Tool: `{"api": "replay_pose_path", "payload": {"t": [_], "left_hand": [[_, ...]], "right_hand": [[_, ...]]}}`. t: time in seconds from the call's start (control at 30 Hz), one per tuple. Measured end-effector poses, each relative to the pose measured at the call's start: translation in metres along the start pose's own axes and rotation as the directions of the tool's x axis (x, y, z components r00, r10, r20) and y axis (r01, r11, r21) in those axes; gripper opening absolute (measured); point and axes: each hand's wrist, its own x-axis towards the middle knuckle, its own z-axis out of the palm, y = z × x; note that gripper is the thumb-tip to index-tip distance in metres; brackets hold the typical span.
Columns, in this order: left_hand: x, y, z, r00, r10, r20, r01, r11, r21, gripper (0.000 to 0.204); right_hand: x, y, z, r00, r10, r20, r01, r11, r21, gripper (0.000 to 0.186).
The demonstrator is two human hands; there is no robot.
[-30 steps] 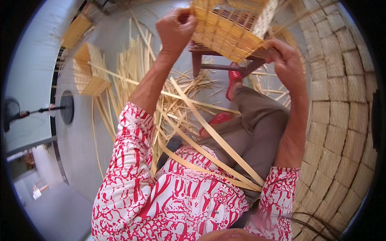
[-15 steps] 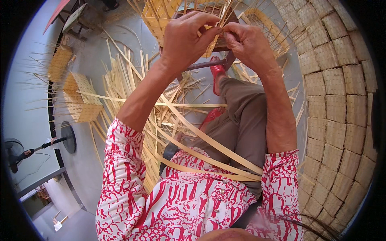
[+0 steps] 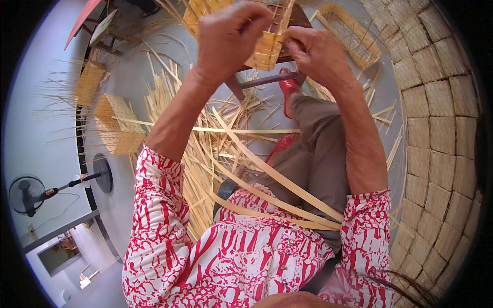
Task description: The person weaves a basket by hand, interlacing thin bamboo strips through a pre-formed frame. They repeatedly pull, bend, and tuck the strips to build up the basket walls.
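A partly woven bamboo basket (image 3: pixel 267 51) rests on a dark wooden stool (image 3: pixel 298 19) in front of me, its loose strips standing up. My right hand (image 3: pixel 318 54) is closed at the basket's near right corner, thumb and fingers pinching its edge. My left hand (image 3: pixel 231 38) is raised over the basket's near left side, fingers curled in and blurred by motion. Whatever it may be holding is hidden. Several long bamboo strips (image 3: pixel 277 177) lie across my lap.
Loose bamboo strips (image 3: pixel 167 97) cover the floor at left. Unfinished baskets (image 3: pixel 120 136) with protruding strips stand beyond them, near a standing fan (image 3: pixel 28 192). Another unfinished basket (image 3: pixel 354 38) lies right of the stool. Stacked woven pieces (image 3: pixel 429 128) line the right side.
My hands have moved apart from their meeting point above the basket. The left has lifted up and left, while the right stays at the basket edge. The whole view has shifted slightly.
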Motion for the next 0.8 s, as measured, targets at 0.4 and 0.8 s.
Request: {"api": "replay_pose_path", "payload": {"t": [0.4,0.8], "left_hand": [[-0.016,-0.027,-0.025,0.937,-0.266,0.228,0.175,0.919,0.353,0.023],[0.007,-0.024,-0.022,0.931,-0.276,0.240,0.229,0.952,0.205,0.017]], "right_hand": [[0.005,0.008,-0.005,1.000,-0.016,0.021,0.014,0.994,0.105,0.014],[0.003,0.010,-0.006,0.999,-0.045,0.014,0.043,0.993,0.108,0.015]]}}
